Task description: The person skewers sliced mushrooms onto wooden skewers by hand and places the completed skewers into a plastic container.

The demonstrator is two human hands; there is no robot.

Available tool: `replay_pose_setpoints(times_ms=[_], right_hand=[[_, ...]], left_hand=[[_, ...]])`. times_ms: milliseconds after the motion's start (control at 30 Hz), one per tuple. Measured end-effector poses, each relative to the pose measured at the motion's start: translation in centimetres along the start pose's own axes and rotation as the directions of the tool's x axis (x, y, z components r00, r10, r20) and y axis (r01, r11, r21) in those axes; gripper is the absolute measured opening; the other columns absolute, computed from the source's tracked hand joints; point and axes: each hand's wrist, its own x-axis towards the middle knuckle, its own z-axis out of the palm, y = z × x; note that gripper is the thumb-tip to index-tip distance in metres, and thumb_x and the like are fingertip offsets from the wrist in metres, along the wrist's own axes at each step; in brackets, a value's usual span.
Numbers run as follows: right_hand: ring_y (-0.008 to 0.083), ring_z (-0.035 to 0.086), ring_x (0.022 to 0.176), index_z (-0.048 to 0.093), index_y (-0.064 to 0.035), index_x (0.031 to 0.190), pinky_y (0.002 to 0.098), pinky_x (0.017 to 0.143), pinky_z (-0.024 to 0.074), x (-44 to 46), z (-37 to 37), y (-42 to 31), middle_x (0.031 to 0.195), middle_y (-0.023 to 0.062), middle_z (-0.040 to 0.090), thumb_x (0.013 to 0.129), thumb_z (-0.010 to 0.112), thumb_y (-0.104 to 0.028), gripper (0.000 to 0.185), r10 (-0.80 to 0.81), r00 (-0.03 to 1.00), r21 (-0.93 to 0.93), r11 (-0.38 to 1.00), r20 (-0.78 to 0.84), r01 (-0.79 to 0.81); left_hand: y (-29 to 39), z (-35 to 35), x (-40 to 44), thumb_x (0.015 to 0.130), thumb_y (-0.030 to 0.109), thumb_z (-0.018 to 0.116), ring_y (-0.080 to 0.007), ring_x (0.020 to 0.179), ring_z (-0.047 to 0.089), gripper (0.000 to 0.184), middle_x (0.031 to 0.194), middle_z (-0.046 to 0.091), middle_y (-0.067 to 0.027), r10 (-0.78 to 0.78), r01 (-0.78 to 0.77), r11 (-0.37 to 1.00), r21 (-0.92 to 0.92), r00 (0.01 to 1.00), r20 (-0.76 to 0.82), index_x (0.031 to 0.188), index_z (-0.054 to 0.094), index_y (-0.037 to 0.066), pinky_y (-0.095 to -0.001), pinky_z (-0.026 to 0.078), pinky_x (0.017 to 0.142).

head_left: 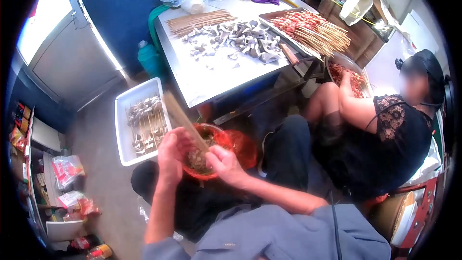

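My right hand (pixel 224 162) is closed on the lower end of a long tan bundle, which looks like bamboo skewers (pixel 182 117) and is slightly blurred. The bundle slants up and to the left. My left hand (pixel 174 151) is against its left side, fingers curled in and partly hidden behind it. Below both hands sits a bowl lined with a red plastic bag (pixel 199 175), holding small pieces I cannot make out clearly. Left of my hands, a white tray (pixel 126 150) holds skewered grey-white pieces that look like mushrooms (pixel 144 107).
Ahead stands a white-topped table (pixel 192 84) with loose grey pieces (pixel 240 38), bamboo sticks (pixel 198 20) and a tray of meat skewers (pixel 308 26). A wooden-handled tool (pixel 289 54) lies at its edge. On the right, a seated co-worker (pixel 375 130) reaches into a metal basin (pixel 332 60) of red pieces.
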Motion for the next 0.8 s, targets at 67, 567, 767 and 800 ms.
replay_pose_setpoints(times_ms=[67, 567, 767, 800], right_hand=[[0.0135, 0.058, 0.064, 0.058, 0.0008, 0.096, 0.0304, 0.061, 0.0475, 1.7, -0.6, -0.8, 0.071, 0.0068, 0.061, 0.098, 0.053, -0.013, 0.015, -0.014, 0.997, 0.047, 0.999, -0.074, 0.017], [0.0084, 0.057, 0.066, 0.057, -0.0011, 0.095, 0.0248, 0.064, 0.0459, 17.8, -10.4, -5.3, 0.071, 0.0032, 0.061, 0.093, 0.056, -0.007, 0.007, -0.175, 0.943, 0.087, 0.974, -0.283, 0.207], [0.0081, 0.055, 0.062, 0.058, -0.0001, 0.097, 0.0256, 0.058, 0.0446, 15.6, -13.0, -5.3, 0.068, 0.0033, 0.059, 0.096, 0.056, -0.009, 0.009, -0.064, 0.957, 0.131, 0.986, -0.282, 0.104], [0.0081, 0.054, 0.061, 0.058, 0.0006, 0.097, 0.0257, 0.057, 0.0444, 15.3, -13.3, -5.0, 0.067, 0.0035, 0.059, 0.096, 0.056, -0.010, 0.010, -0.166, 0.948, 0.049, 0.981, -0.270, 0.185]], left_hand=[[1.9, 0.9, 1.4, 0.100, 0.028, 0.049, -0.0216, 0.088, 0.068, 0.033, 0.102, 0.068, -0.0131, 0.016, -0.016, 0.998, 0.054, 1.000, 0.006, 0.116, 0.058, 0.000, -0.0353, 0.055, 0.081], [6.6, 4.4, 29.4, 0.092, 0.012, 0.059, -0.0176, 0.086, 0.068, 0.021, 0.100, 0.071, -0.0106, 0.478, -0.406, 0.318, 0.857, 0.849, 0.225, 0.107, 0.067, 0.000, -0.0287, 0.051, 0.078], [4.9, 4.6, 42.1, 0.086, 0.008, 0.053, -0.0318, 0.097, 0.063, 0.023, 0.100, 0.069, -0.0125, 0.446, -0.590, -0.181, 0.787, 0.664, 0.600, 0.100, 0.071, 0.006, -0.0392, 0.050, 0.084], [4.7, 4.4, 43.2, 0.085, 0.007, 0.053, -0.0322, 0.096, 0.062, 0.022, 0.097, 0.068, -0.0119, 0.368, -0.594, -0.249, 0.765, 0.673, 0.642, 0.097, 0.070, 0.008, -0.0405, 0.049, 0.083]])
